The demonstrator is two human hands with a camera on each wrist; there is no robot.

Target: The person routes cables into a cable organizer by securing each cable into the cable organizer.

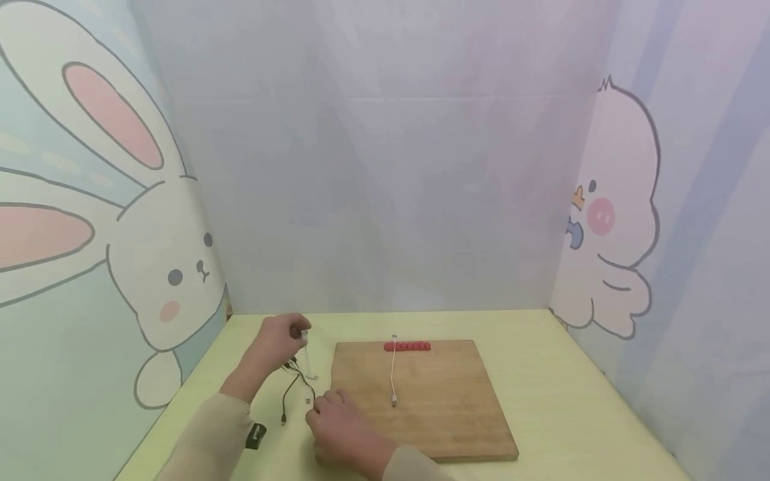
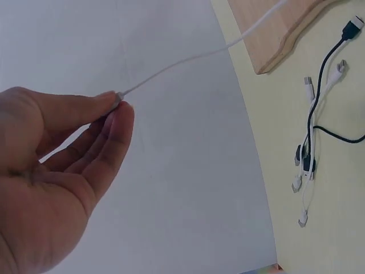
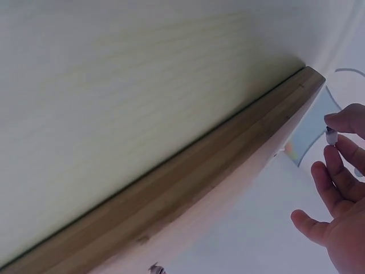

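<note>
My left hand (image 1: 279, 341) is raised above the table's left side. Its thumb and fingers pinch the plug of a white charging cable (image 2: 182, 60), which stretches toward the board in the left wrist view. My right hand (image 1: 343, 427) is at the front left edge of the wooden board (image 1: 445, 401). Between its thumb and finger is a small white plug (image 3: 331, 136); whether both plugs belong to one cable, I cannot tell. Black and white cables (image 2: 312, 125) lie on the table left of the board.
On the board's far edge sits a red cable holder (image 1: 415, 346) with several slots. One white cable (image 1: 393, 374) runs from it down the board. Cartoon-printed curtains stand around the yellow table (image 1: 559, 401). A black band (image 1: 255, 435) is by my left sleeve.
</note>
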